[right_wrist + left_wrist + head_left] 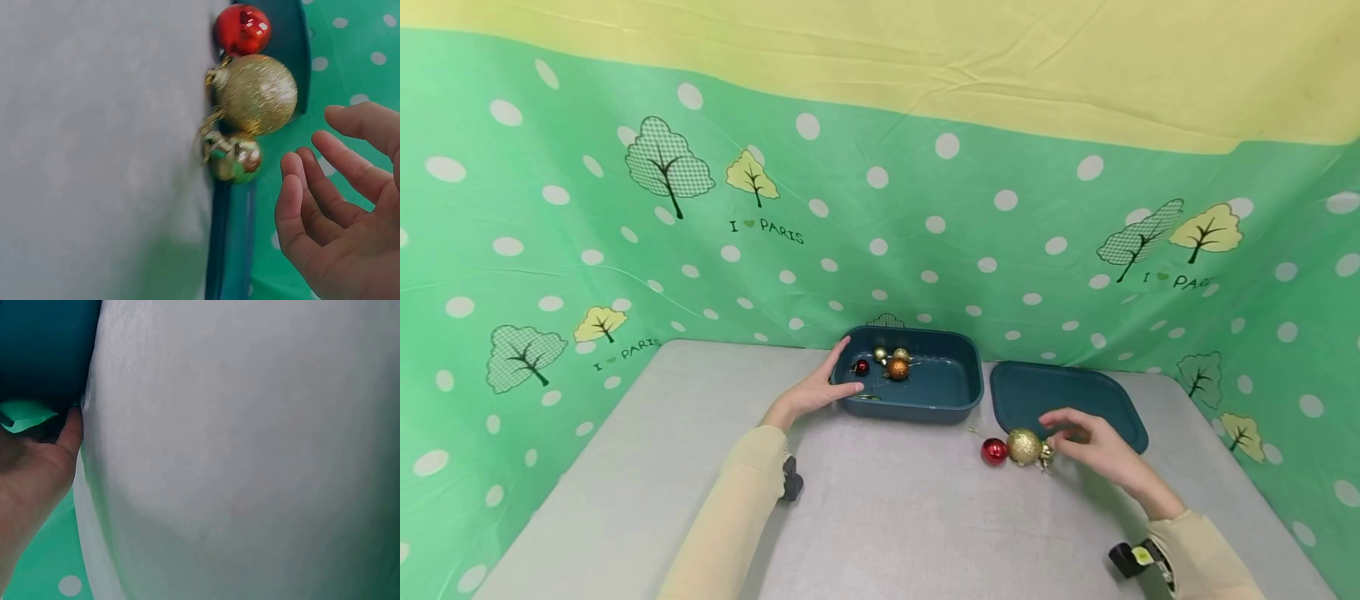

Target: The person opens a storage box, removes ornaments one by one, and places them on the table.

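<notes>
A dark teal bin (925,402) stands at the back of the grey table (887,517), with several small baubles (891,365) inside. My left hand (823,385) rests with straight fingers against the bin's left wall (44,356). To the right lie a red bauble (994,452) (242,29), a glittery gold bauble (1024,447) (256,94) and a small shiny gold one (232,157) in a row. My right hand (1086,437) (331,206) hovers just right of them with loosely spread fingers, holding nothing.
The bin's teal lid (1067,392) lies flat at the right, partly under my right hand. A green dotted cloth (587,208) walls in the table on three sides. Bare grey table stretches toward me.
</notes>
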